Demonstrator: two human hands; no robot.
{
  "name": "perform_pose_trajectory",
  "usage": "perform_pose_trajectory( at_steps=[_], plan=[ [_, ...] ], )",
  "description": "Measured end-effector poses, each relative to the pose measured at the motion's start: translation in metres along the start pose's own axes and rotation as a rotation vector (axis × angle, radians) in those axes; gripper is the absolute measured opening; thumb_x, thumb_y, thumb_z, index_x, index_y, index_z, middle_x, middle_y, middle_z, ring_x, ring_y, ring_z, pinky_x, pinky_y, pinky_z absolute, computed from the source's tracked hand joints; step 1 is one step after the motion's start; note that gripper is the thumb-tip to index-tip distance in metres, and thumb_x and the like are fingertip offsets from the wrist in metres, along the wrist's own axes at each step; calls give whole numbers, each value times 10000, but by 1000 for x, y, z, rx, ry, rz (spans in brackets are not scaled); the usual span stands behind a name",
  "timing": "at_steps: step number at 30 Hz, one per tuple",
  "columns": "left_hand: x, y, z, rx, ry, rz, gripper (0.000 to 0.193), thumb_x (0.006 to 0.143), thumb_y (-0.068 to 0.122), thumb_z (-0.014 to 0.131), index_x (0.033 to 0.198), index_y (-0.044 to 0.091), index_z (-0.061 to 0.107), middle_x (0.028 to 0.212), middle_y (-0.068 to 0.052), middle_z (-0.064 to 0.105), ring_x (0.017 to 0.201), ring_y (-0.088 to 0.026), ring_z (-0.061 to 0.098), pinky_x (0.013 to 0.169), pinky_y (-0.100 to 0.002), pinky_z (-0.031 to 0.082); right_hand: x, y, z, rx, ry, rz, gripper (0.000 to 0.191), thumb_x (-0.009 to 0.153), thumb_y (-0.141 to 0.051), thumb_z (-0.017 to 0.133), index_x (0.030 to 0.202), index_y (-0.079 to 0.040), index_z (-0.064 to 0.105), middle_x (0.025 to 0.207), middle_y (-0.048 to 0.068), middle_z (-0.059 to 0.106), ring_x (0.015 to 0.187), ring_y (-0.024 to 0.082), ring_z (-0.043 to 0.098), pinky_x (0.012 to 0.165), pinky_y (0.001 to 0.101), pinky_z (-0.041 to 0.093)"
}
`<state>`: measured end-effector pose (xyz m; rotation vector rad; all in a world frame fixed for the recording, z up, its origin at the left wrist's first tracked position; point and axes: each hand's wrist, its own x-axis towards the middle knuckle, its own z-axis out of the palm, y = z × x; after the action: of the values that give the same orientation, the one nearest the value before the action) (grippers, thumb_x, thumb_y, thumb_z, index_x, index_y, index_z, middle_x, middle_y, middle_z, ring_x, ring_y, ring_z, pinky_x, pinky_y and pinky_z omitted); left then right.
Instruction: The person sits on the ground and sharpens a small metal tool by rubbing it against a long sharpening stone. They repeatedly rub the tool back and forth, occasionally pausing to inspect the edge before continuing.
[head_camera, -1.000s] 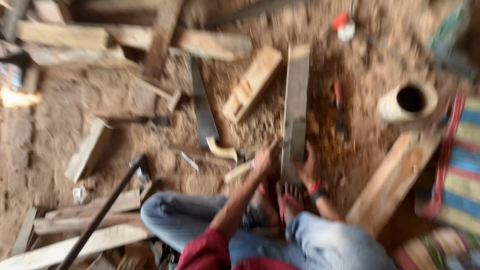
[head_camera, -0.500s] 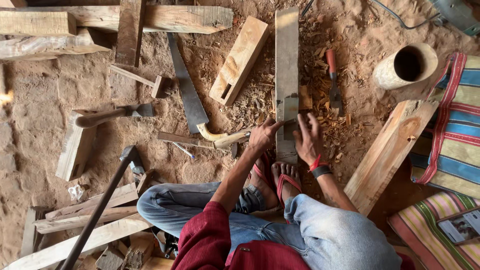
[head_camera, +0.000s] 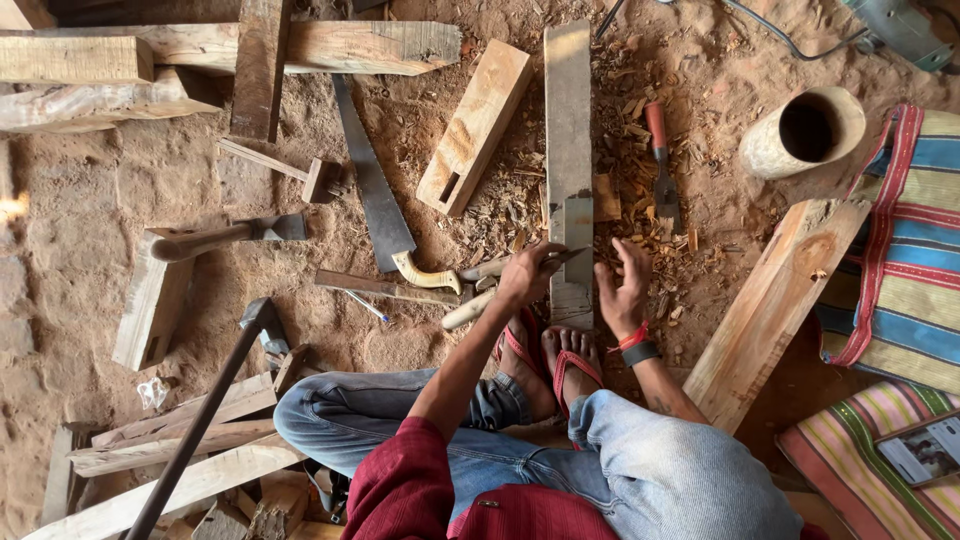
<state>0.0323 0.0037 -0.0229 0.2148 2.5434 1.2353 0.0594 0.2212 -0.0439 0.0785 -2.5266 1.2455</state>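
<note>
I sit on the dirt floor with both sandalled feet (head_camera: 555, 360) pressing on the near end of a long grey wooden plank (head_camera: 568, 130). My left hand (head_camera: 523, 275) grips a thin dark hand tool (head_camera: 560, 260); its tip rests on the plank beside a notch cut in the surface. My right hand (head_camera: 622, 292), wearing a red and a black wristband, hovers with fingers spread just right of the plank, over wood chips. It holds nothing.
A handsaw (head_camera: 372, 195), a pale tool handle (head_camera: 468, 310), a mortised block (head_camera: 475, 125) and a hammer-like tool (head_camera: 225, 236) lie left of the plank. A red-handled chisel (head_camera: 660, 150), hollow wooden cylinder (head_camera: 805, 130), thick beam (head_camera: 770, 300) and striped mat (head_camera: 900, 250) lie right.
The view has steadied from a blurred sweep and sits closer over the plank. Both hands stay at the plank's near end; my right hand has eased slightly to the right.
</note>
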Motion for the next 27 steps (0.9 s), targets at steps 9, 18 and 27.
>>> perform_pose_trajectory(
  at_steps=[9,18,27],
  plan=[
    [-29,30,-9,-510,-202,-133,370,1006,246,682,1336,91,624,1152,-155,735,928,-223,725,757,-405,621,17,0,-8,590,-309,328,317,918,-357,777,1113,-108,761,1020,57,771,871,123,710,765,277,605],
    [-31,53,37,-67,315,22,344,942,240,761,1246,103,678,1071,-113,753,860,-242,745,723,-392,634,17,-14,-5,353,-181,445,296,901,-425,759,1017,-155,792,1036,58,806,888,147,751,875,386,598],
    [-15,40,38,190,318,-7,272,1019,258,595,1212,211,781,949,-123,763,684,-286,686,565,-408,541,-4,-15,-6,717,-41,567,329,939,-260,768,1206,-76,718,1193,69,717,1051,133,663,916,336,542]
  ],
)
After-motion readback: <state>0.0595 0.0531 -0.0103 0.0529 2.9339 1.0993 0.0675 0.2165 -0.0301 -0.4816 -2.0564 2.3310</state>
